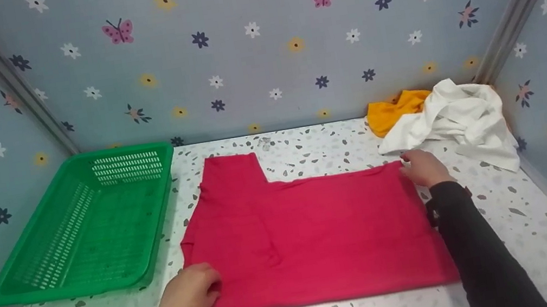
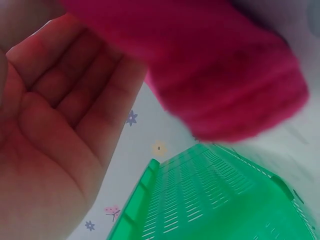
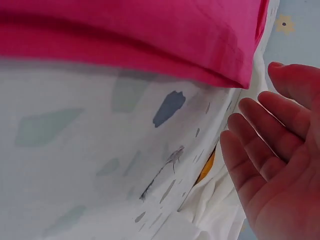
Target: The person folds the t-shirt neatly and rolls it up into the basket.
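Note:
A red-pink shirt (image 1: 329, 227) lies spread on the speckled tabletop, with a sleeve-like part sticking up at its far left. My left hand (image 1: 186, 296) is at the shirt's near left edge, fingers loosely bent. In the left wrist view, a blurred fold of red-pink cloth (image 2: 225, 90) partly covers the fingertips of the left hand (image 2: 65, 120). By the far right corner is my right hand (image 1: 425, 168). The right wrist view shows the right hand (image 3: 280, 150) with nearly straight fingers, beside the shirt's corner (image 3: 235, 70) and holding nothing.
A green plastic basket (image 1: 157, 249) stands on the left. Crumpled white cloth (image 1: 465, 117) and an orange cloth (image 1: 396, 111) lie at the back right. Patterned walls (image 1: 258, 57) enclose the speckled tabletop (image 1: 317, 152) at the back and sides.

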Demonstrator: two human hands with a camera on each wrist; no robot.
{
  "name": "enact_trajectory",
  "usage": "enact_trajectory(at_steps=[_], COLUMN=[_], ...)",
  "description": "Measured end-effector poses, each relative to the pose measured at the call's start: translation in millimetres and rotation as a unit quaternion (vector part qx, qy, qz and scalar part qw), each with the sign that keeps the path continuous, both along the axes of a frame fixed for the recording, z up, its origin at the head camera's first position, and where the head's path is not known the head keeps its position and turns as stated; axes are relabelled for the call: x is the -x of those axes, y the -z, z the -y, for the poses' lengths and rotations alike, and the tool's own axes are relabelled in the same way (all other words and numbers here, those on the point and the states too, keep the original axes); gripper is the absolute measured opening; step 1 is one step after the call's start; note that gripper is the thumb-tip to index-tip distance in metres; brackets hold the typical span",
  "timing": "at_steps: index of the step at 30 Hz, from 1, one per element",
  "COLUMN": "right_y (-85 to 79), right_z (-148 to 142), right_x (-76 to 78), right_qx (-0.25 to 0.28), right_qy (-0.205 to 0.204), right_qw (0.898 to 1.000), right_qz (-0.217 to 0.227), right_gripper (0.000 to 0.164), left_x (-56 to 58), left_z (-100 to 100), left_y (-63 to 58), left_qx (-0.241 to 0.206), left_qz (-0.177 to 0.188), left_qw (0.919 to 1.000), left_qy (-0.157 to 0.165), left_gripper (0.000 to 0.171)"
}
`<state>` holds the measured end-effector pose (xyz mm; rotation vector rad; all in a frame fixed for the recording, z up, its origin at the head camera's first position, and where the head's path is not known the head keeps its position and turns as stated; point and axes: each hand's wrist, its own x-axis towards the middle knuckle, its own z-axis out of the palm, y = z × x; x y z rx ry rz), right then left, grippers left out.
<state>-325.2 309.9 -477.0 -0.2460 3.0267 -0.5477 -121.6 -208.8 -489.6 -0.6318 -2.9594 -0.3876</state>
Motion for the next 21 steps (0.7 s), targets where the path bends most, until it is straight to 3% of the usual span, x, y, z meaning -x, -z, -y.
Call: enact_trajectory(at_steps=[8, 17, 21], right_y=[6.5, 5.9, 6.8], right_z=[4.1, 9.7, 11.1], right_x=[2.9, 4.2, 4.4], right_qx=[-0.007, -0.005, -0.003], right_qy=[-0.030, -0.022, -0.007], right_qw=[0.999, 0.999, 0.999], right_qz=[-0.009, -0.043, -0.038], right_gripper=[0.044, 0.037, 0.034], left_x=[-0.7, -0.3, -0.8], left_z=[-0.5, -0.4, -0.2], left_y=[-0.8, -1.2, -0.5], left_qx=[0.011, 0.004, -0.001], left_qz=[0.009, 0.014, 0.010], left_qw=[0.9999, 0.9998, 0.9999], left_qy=[-0.010, -0.016, -0.013], left_gripper=[0.015, 0.014, 0.014])
